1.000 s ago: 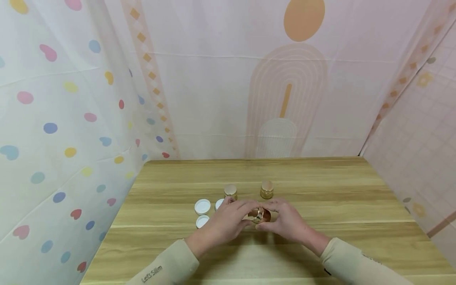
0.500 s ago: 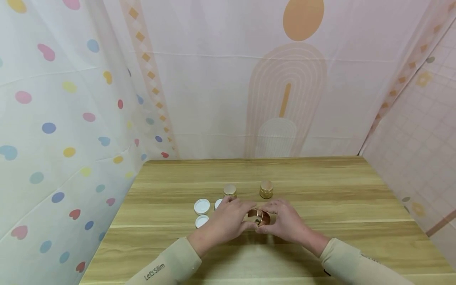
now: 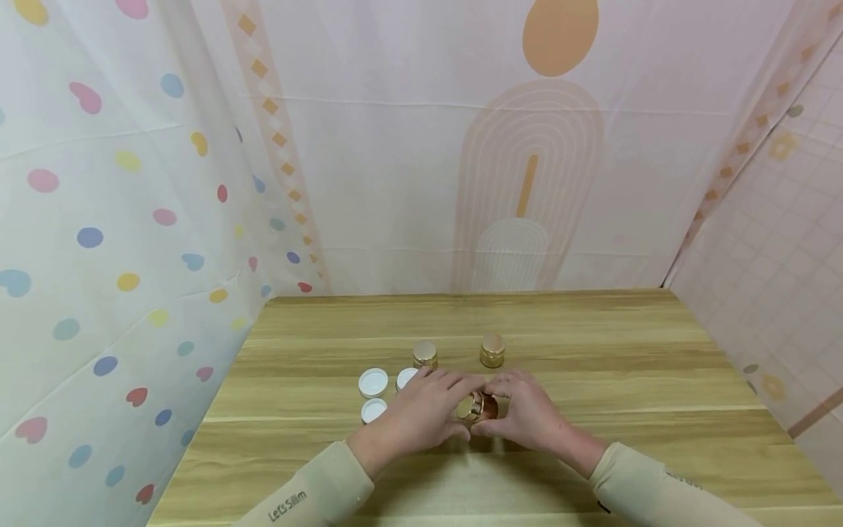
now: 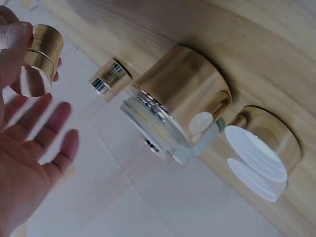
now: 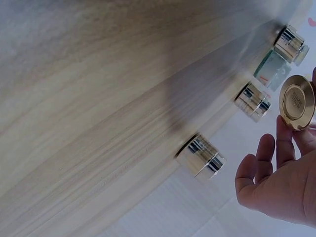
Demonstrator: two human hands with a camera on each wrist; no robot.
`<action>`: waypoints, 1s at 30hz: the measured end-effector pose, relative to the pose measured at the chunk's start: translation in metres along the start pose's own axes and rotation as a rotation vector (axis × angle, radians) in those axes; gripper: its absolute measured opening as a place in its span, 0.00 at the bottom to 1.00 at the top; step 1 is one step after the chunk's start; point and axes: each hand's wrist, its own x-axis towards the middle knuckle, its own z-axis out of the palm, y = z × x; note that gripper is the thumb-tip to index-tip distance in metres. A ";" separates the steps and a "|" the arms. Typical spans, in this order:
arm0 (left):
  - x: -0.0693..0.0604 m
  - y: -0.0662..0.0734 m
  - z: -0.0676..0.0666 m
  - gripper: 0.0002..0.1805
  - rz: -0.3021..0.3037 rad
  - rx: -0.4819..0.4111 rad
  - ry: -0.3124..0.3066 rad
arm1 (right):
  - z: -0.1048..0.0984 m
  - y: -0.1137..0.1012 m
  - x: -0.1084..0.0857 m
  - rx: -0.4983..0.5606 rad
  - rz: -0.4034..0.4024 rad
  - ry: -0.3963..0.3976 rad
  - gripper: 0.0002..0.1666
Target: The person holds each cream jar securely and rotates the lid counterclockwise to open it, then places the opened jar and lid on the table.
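Note:
My right hand [image 3: 527,410] grips a small copper-gold jar [image 3: 486,407] on its side, its gold lid [image 3: 466,407] pointing left. In the right wrist view, the fingers of that right hand [image 5: 286,177] hold the round, stamped gold base [image 5: 296,102]. My left hand [image 3: 428,410] lies close around the lid end with its thumb apart from it. Seen from the left wrist, the left hand [image 4: 29,168] has its fingers spread below the jar [image 4: 44,49]. Whether a left fingertip touches the lid is hard to tell.
Two closed gold jars [image 3: 492,351] [image 3: 425,353] stand behind my hands. To the left are white-lined round pieces [image 3: 373,383], one partly covered by my left hand. A clear glass jar [image 5: 274,69] shows among gold ones. Patterned curtains surround the wooden table [image 3: 593,322].
My left fingers have loosened and spread away from the lid, and the thumb has dropped. More of the lid's top now shows. The right hand keeps its grip on the jar.

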 end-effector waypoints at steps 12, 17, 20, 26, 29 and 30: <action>-0.019 -0.007 -0.006 0.29 -0.085 -0.125 0.117 | 0.005 0.003 -0.002 0.069 0.002 0.014 0.29; -0.059 -0.018 -0.011 0.27 -0.287 -0.252 0.248 | 0.010 -0.005 -0.006 0.080 -0.012 -0.104 0.25; -0.083 -0.023 -0.011 0.28 -0.430 -0.274 0.216 | 0.017 -0.017 -0.008 0.077 -0.005 -0.182 0.25; -0.105 -0.031 -0.002 0.31 -0.593 -0.223 0.042 | 0.042 -0.047 -0.004 0.052 -0.022 -0.216 0.27; -0.106 -0.034 0.006 0.32 -0.625 -0.179 -0.005 | 0.055 -0.060 0.001 -0.001 -0.022 -0.197 0.27; -0.106 -0.034 0.008 0.32 -0.633 -0.161 -0.013 | 0.059 -0.064 0.002 -0.021 -0.015 -0.191 0.27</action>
